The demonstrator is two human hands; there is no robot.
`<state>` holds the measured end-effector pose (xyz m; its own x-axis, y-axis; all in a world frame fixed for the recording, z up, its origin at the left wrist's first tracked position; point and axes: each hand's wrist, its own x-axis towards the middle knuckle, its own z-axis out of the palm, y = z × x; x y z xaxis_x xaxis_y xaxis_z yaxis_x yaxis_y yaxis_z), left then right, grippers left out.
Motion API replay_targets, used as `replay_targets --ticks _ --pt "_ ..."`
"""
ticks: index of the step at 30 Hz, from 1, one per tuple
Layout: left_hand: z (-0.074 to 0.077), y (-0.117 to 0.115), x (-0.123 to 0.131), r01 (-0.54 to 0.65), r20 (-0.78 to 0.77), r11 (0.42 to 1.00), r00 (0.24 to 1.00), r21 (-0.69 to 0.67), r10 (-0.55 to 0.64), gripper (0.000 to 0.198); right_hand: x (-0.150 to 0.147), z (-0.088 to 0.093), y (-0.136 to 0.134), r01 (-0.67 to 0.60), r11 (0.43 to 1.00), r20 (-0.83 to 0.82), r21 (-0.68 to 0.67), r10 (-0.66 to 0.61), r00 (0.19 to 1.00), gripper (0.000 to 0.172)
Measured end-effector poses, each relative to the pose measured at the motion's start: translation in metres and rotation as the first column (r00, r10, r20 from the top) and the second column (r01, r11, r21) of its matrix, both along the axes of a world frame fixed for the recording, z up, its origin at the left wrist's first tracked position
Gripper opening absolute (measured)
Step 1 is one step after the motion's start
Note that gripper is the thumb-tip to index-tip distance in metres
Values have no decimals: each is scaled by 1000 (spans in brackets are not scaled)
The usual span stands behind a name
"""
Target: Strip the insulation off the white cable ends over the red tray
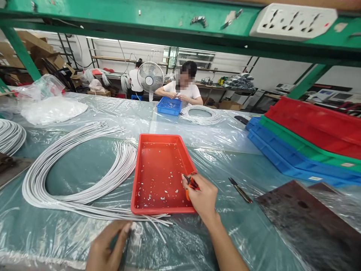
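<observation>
My right hand is closed around small cutting pliers with orange handles, over the right side of a red tray. The dark jaws point left above the tray floor, which is strewn with small white scraps. Low in the view, my left hand has its thumb and forefinger brought together; whatever may be between them is too small to make out. Just beyond it lie the ends of a large coil of white cables, some of them poking out below the tray's near edge. The coil spreads across the table left of the tray.
Tweezers lie right of the tray, near a dark plate. Stacked red, green and blue bins stand at right. Across the table a person works over a blue tray beside another cable coil. A green beam crosses overhead.
</observation>
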<state>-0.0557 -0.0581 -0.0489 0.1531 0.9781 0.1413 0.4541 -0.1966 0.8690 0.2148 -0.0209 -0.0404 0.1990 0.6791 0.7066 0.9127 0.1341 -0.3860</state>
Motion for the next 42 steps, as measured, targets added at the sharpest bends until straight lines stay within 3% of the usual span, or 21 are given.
replay_targets --ticks 3,7,11,15,20,23,26,34,42 --pt "-14 17 -8 -16 -251 978 965 209 70 30 -1 1 -1 -6 1000 43 -1 6 999 21" --pt "-34 30 -6 194 -548 914 836 357 37 39 -1 -1 -1 -38 999 118 5 37 992 28" --pt "-39 22 -10 399 -721 853 692 337 -39 37 -2 -5 0 -76 997 172 3 74 982 30" --pt "-33 3 -22 470 -758 844 641 259 -124 42 -3 -6 -1 -97 995 203 -6 97 974 28" --pt "-28 -3 -25 361 -641 910 752 205 -154 41 -3 -5 -4 -137 990 238 -31 141 961 24" --pt "-18 4 -21 282 -538 946 828 161 -155 35 -1 -5 -5 -151 987 252 -53 159 954 24" --pt "-5 19 -18 253 -502 957 852 142 -151 35 2 -4 -5 -141 988 258 -65 154 954 24" --pt "15 76 -13 151 -566 970 824 190 -18 29 3 -3 -6 -173 985 266 -28 174 948 19" --pt "9 156 0 -96 -694 982 696 161 182 32 3 -5 -1 -211 977 284 24 195 939 23"
